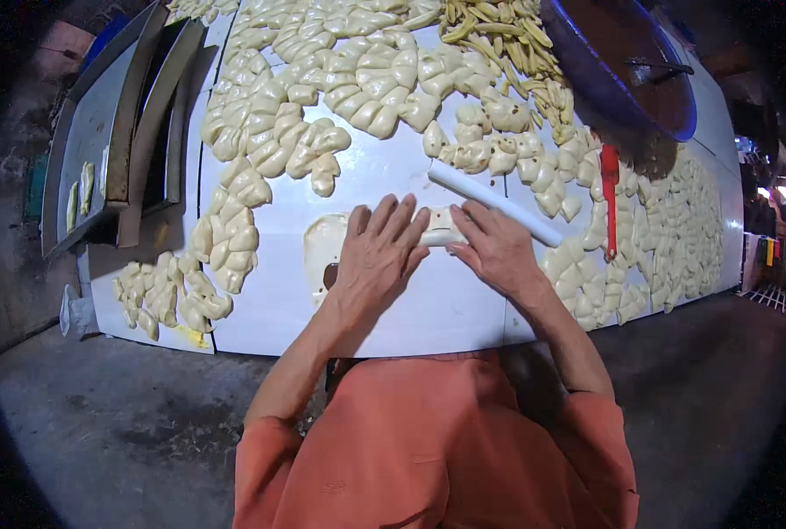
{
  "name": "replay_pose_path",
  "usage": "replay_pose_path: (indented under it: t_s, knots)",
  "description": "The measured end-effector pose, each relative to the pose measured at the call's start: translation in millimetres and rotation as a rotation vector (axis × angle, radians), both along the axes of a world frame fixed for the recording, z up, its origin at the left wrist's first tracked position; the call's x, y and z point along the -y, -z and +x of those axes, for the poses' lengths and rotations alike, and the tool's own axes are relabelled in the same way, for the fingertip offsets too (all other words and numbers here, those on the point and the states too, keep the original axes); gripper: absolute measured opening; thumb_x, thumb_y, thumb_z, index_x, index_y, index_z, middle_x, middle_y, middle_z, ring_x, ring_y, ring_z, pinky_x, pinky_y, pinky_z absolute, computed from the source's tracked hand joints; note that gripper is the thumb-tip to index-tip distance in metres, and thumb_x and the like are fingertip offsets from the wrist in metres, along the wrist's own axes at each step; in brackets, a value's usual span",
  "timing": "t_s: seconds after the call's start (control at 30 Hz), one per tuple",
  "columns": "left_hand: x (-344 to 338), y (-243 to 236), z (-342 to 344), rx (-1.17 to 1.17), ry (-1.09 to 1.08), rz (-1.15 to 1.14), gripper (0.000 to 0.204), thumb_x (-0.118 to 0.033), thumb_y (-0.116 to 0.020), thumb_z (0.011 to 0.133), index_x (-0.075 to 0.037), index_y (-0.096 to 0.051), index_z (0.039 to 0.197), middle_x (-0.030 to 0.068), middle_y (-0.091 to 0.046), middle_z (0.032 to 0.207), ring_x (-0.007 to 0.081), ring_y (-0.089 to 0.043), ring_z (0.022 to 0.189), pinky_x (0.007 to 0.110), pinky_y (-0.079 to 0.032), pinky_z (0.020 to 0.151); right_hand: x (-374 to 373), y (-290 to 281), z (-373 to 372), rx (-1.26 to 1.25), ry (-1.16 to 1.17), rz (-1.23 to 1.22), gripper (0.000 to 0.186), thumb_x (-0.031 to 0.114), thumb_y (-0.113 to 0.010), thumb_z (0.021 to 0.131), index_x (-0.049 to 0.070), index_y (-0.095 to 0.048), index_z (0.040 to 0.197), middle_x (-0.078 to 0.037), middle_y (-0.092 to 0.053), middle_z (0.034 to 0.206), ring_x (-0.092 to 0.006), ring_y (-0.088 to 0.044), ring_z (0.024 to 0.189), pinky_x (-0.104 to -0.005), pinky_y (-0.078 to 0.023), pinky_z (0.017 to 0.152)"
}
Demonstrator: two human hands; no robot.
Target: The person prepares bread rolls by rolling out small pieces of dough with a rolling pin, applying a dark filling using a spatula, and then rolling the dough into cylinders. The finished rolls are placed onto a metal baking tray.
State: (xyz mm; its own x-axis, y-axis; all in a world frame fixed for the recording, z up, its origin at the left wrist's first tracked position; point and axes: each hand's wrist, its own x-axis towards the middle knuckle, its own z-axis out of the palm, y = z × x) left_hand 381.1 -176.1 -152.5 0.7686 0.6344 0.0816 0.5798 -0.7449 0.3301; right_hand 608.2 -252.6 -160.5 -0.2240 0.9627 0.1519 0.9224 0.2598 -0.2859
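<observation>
A short rolled piece of pale dough (pixel 442 227) with dark spots lies on the white table between my hands. My left hand (pixel 377 251) is open, fingers stretched and slightly apart, lying flat over the roll's left side and a thin flattened dough sheet (pixel 322 236). A brown patch (pixel 329 275) shows on that sheet beside my left wrist; the rest is under the hand. My right hand (pixel 504 251) has its fingers and thumb closed around the roll's right end. Just beyond it, a white rolling pin (pixel 495 203) rests at a slant.
Many glossy dough pieces (pixel 367 84) cover the table's far side and both flanks. Peeled bananas (pixel 503 31) are heaped at the back. A blue basin (pixel 626 66) with brown contents stands far right, near a red-handled tool (pixel 610 203). Metal trays (pixel 102 132) overhang the left edge.
</observation>
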Motion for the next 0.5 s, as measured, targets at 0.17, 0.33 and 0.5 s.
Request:
replay_pose_path:
  t_s: [0.17,0.33,0.5]
  knots:
    - [-2.4,-3.9,-2.5,0.047,0.001,-0.044,0.058,-0.033,-0.074,0.089,-0.013,-0.055,0.140,0.0134,-0.049,0.150,0.0337,-0.042,0.141,0.057,-0.032,0.113,-2.7,-6.8,4.5,-0.075,-0.002,0.052,0.060,0.043,-0.073,0.086,0.010,-0.060,0.135,-0.011,-0.060,0.123,-0.0299,-0.062,0.101,-0.0443,-0.052,0.083]
    - [-9.1,-7.4,-2.9,-0.003,0.003,-0.033,0.059,-0.034,-0.077,0.086,-0.015,-0.057,0.138,0.0139,-0.048,0.151,0.0351,-0.038,0.144,0.061,-0.027,0.117,-6.5,-7.4,-3.7,0.007,0.011,0.011,0.053,0.041,-0.075,0.085,0.014,-0.064,0.130,-0.012,-0.060,0.121,-0.0296,-0.063,0.102,-0.0433,-0.052,0.081]
    - [-8.5,-0.4,-10.2,0.271,0.070,-0.003,0.035,-0.022,-0.081,0.078,-0.019,-0.071,0.111,0.0059,-0.066,0.120,0.0279,-0.060,0.119,0.051,-0.043,0.103,1.7,-6.7,1.3,-0.167,-0.065,0.056,0.032,0.027,-0.079,0.085,0.011,-0.071,0.111,-0.009,-0.066,0.105,-0.0289,-0.066,0.084,-0.0400,-0.053,0.073]
